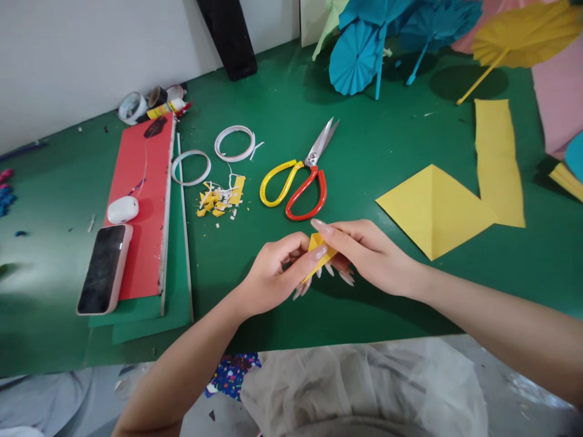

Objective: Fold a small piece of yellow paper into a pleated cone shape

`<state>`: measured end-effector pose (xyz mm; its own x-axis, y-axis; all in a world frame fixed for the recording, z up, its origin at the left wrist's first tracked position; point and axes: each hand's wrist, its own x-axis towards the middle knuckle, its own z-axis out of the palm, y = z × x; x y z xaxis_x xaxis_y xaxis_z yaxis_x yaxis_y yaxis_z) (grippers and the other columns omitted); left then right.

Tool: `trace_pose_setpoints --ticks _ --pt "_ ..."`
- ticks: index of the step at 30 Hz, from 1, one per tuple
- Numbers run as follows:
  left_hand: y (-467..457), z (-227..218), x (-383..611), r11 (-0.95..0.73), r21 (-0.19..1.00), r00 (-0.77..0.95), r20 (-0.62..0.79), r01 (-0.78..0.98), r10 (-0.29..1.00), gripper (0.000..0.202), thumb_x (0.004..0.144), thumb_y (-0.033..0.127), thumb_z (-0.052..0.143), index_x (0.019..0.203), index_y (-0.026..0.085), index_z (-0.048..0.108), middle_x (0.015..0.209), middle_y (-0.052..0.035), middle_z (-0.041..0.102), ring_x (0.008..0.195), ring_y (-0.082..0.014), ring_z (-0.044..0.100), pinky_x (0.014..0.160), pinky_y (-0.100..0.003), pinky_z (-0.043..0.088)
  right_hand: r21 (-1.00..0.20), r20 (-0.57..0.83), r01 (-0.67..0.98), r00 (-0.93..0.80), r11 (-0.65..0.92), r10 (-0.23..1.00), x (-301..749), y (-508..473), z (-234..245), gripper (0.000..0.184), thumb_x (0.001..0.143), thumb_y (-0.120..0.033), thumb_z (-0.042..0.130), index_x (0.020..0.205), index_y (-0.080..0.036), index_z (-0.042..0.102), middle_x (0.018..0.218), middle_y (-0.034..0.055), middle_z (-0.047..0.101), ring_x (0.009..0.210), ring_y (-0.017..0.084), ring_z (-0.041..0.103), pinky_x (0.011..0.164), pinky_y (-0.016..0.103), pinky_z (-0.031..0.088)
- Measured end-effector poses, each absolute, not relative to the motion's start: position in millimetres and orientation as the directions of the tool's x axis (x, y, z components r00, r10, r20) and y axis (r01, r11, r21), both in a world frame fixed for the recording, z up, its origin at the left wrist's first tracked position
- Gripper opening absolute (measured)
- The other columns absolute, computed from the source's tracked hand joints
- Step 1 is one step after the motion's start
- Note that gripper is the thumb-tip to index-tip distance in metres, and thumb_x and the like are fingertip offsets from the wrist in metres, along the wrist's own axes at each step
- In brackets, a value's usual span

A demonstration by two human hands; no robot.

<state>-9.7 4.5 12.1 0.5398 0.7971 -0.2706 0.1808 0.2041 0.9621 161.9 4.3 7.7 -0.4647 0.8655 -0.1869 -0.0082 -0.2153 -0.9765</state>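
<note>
A small folded piece of yellow paper (314, 244) is held between both hands above the near edge of the green table (364, 176). My left hand (279, 270) pinches its lower left part, thumb on top. My right hand (368, 252) grips its upper right side, with the fingers partly hidden beneath. Just beyond the hands lie scissors (312, 159) with one yellow and one red handle, blades apart and pointing away. To the right, a creased yellow paper square (432, 212) lies flat, touching a yellow paper strip (498, 164).
Two tape rolls (234, 144) and yellow and white scraps (218, 199) lie left of the scissors. Farther left, a phone (104, 267) and a white case (122, 209) rest on red board (143, 182). Blue (355, 57) and yellow (523, 36) pleated paper umbrellas stand at the back right.
</note>
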Motion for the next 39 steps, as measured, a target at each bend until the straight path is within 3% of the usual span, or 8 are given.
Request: trace_pose_setpoints --ticks 9,18,28,34,39 --pt "2.7 11.8 -10.7 0.238 0.958 0.533 -0.288 0.162 0.796 0.030 0.090 0.035 0.049 0.068 0.016 0.043 0.052 0.0057 0.047 0.041 -0.0043 0.047 0.041 -0.015 0.038 -0.989 -0.120 -0.008 -0.525 -0.146 0.843 162.6 5.7 11.7 0.042 0.094 -0.044 0.043 0.066 -0.014 0.053 0.051 -0.0052 0.046 0.037 0.004 0.041 0.036 0.016 0.034" --pt "1.5 13.2 -10.8 0.203 0.950 0.545 -0.303 0.236 0.782 0.032 0.092 0.039 0.043 0.069 0.018 0.040 0.050 0.0064 0.045 0.039 -0.0053 0.045 0.039 -0.017 0.038 -0.992 -0.100 0.119 -0.486 -0.047 0.868 163.1 6.6 12.1 0.044 0.095 -0.042 0.040 0.060 -0.017 0.046 0.045 -0.0064 0.040 0.037 0.004 0.040 0.038 0.017 0.033" --pt "-0.3 14.3 -10.4 0.128 0.959 0.545 -0.252 0.254 0.800 0.030 0.094 0.034 0.040 0.070 0.017 0.043 0.048 0.0067 0.045 0.039 -0.0048 0.045 0.041 -0.016 0.038 -0.985 -0.006 0.154 -0.458 0.072 0.889 161.7 5.9 11.8 0.042 0.097 -0.033 0.039 0.059 -0.018 0.045 0.044 -0.0065 0.041 0.036 0.004 0.038 0.041 0.018 0.033" --pt "0.4 9.8 -10.3 0.163 0.973 0.548 -0.228 0.165 0.805 0.028 0.091 0.035 0.047 0.070 0.017 0.044 0.049 0.0063 0.046 0.039 -0.0055 0.045 0.041 -0.017 0.038 -0.987 -0.015 0.152 -0.428 0.055 0.904 161.7 4.2 10.4 0.046 0.095 -0.039 0.044 0.055 -0.017 0.045 0.044 -0.0058 0.042 0.037 0.004 0.040 0.040 0.019 0.033" --pt "3.1 9.1 -10.9 0.106 0.973 0.525 -0.200 0.203 0.827 0.021 0.089 0.030 0.052 0.074 0.018 0.045 0.056 0.0055 0.051 0.045 -0.0052 0.048 0.044 -0.015 0.039 -0.989 -0.119 0.137 -0.451 -0.063 0.885 163.2 2.5 7.8 0.050 0.095 -0.046 0.039 0.055 -0.017 0.046 0.040 -0.0058 0.040 0.035 0.005 0.041 0.038 0.018 0.033"
